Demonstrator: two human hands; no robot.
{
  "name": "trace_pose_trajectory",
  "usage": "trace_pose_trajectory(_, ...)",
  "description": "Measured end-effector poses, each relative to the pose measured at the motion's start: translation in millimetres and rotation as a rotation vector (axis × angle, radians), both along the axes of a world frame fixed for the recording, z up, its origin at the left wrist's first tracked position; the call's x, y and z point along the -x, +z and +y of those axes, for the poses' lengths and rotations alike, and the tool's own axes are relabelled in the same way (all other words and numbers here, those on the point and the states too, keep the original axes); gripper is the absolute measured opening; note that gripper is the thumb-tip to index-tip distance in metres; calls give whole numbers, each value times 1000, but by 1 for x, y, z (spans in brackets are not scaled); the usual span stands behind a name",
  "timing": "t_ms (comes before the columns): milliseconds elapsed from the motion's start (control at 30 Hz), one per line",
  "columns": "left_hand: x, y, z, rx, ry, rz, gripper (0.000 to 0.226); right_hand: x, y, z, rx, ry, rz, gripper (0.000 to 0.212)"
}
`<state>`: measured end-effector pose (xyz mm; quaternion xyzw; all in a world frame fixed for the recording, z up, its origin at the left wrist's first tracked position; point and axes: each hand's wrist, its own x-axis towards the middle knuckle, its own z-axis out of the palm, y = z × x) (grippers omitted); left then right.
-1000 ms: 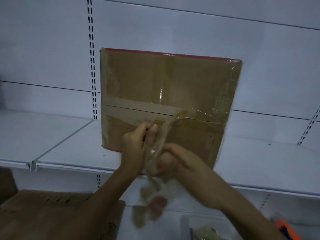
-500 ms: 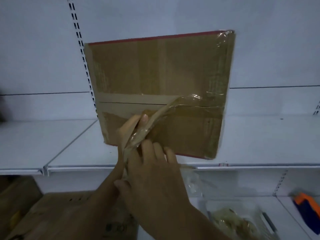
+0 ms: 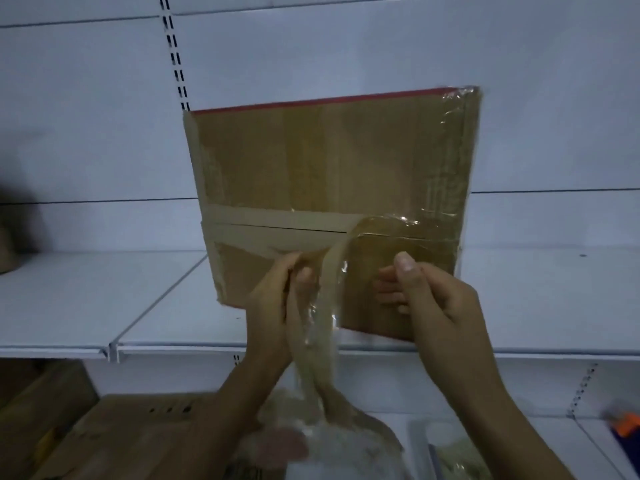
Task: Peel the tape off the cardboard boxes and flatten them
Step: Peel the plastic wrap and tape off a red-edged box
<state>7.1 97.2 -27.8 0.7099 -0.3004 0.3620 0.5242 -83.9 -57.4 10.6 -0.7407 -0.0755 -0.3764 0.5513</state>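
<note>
A brown cardboard box (image 3: 311,161) with a red top edge stands upright on a white shelf (image 3: 156,306). Brown tape runs across its middle seam. The left part of the seam is bare and the right part is still covered. A peeled strip of tape (image 3: 332,306) curves off the seam and hangs down into a crumpled clump (image 3: 311,441). My left hand (image 3: 277,306) pinches the strip just below the seam. My right hand (image 3: 429,299) is to the right of the strip, in front of the box, thumb raised and fingers apart, holding nothing.
A flattened cardboard box (image 3: 138,438) lies at the lower left below the shelf. A clear plastic container (image 3: 450,455) sits at the lower right, with an orange and blue object (image 3: 623,424) further right. A slotted upright (image 3: 176,53) runs up the back wall.
My right hand has come off the tape near my left hand and moved right of the strip. My left hand keeps its grip on the tape.
</note>
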Motion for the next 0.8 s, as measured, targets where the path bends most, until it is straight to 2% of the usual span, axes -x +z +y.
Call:
trace_pose_trajectory(67,3,5,0,-147,5,-98,16,0,2,-10,67,-88,-4,32)
trace_pose_trajectory(100,1,2,4,-236,7,-205,21,-2,3,-17,148,-177,-69,23)
trace_pose_trajectory(133,0,5,7,-302,28,-272,25,0,6,-23,249,-265,-128,14)
trace_pose_trajectory(200,-1,16,12,-344,30,-305,27,-3,17,-33,567,-473,-250,20)
trace_pose_trajectory(333,12,34,13,-385,-120,-162,28,-19,47,-35,921,-366,-275,27)
trace_pose_trajectory(400,15,44,20,-518,-125,-165,31,-31,52,-42,1237,-406,-485,22)
trace_pose_trajectory(433,16,54,25,-612,-101,-198,33,-36,54,-46,1298,-374,-549,22)
trace_pose_trajectory(533,19,94,29,-958,215,-421,33,-45,50,-46,1179,-285,-690,14)
trace_pose_trajectory(567,21,108,21,-1086,321,-447,37,-45,45,-43,1100,-258,-690,20)
trace_pose_trajectory(600,22,121,12,-1195,375,-394,40,-46,40,-41,1036,-248,-703,29)
trace_pose_trajectory(667,24,147,-1,-1248,303,-222,32,-47,34,-39,950,-249,-723,35)
trace_pose_trajectory(700,27,162,-4,-1204,236,-142,27,-48,32,-38,923,-251,-727,34)
trace_pose_trajectory(733,30,175,-9,-1079,203,-147,25,-50,30,-38,901,-257,-741,34)
trace_pose_trajectory(800,31,192,-30,-675,313,-445,34,-52,29,-36,891,-282,-755,33)
